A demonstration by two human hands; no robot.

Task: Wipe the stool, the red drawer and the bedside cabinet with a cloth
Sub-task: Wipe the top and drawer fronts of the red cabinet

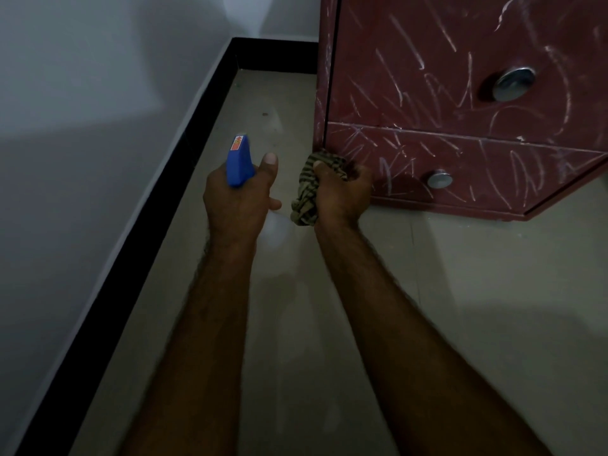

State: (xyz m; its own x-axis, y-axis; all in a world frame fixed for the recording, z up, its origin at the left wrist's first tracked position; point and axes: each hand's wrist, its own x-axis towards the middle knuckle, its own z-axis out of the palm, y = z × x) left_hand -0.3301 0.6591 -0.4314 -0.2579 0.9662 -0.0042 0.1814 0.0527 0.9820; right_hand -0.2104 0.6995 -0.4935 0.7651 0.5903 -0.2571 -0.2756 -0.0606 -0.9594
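Clearly the right hand (pixel 342 192), curled round the bunched striped cloth (pixel 304 200), sits at the lower red drawer's (pixel 493 172) left end, its front stretching rightward; the left hand (pixel 235 200) grips a spray bottle (pixel 240 162)

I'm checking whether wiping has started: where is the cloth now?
In the head view the striped cloth is bunched in the right hand, at the lower left corner of the red cabinet, right of the spray bottle.
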